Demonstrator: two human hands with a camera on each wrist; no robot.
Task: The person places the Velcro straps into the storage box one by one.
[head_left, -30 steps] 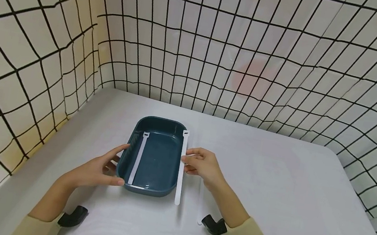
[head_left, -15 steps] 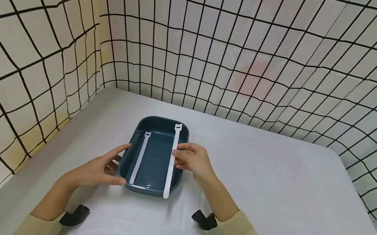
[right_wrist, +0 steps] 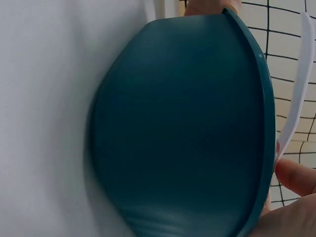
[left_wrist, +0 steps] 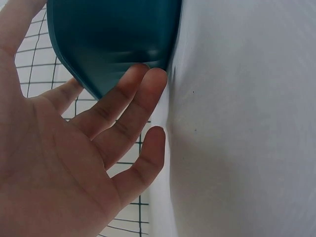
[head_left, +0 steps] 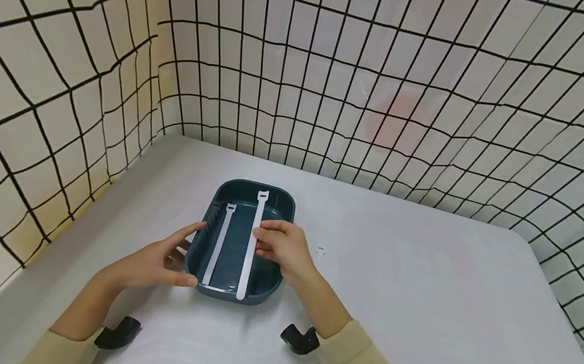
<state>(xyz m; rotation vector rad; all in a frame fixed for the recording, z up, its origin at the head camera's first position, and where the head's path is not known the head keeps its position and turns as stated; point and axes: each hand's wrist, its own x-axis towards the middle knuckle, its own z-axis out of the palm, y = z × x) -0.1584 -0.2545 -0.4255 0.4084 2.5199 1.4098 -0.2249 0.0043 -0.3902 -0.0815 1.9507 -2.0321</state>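
Observation:
A dark teal rectangular tray [head_left: 235,249] stands on the white table, with one white slotted-head cable tie [head_left: 217,249] lying inside along its left side. My right hand [head_left: 287,249] pinches a second white cable tie [head_left: 247,263] between thumb and fingers, held lengthwise above the tray. In the right wrist view this cable tie [right_wrist: 302,69] curves up beyond the rim, and the tray's outer wall [right_wrist: 182,123] fills the middle. At the tray's left side, my left hand [head_left: 146,264] touches the rim and wall; the left wrist view shows its fingers [left_wrist: 128,116] loosely extended against the wall.
Right of the tray, a small slotted end of another white cable tie [head_left: 321,250] shows faintly against the white table [head_left: 410,300]. Black wire grid panels [head_left: 342,76] stand behind and to the left. Each forearm carries a black wrist mount [head_left: 300,339].
My right hand has moved left, carrying the pinched cable tie from the tray's right rim to over its middle. The left hand keeps its place at the tray.

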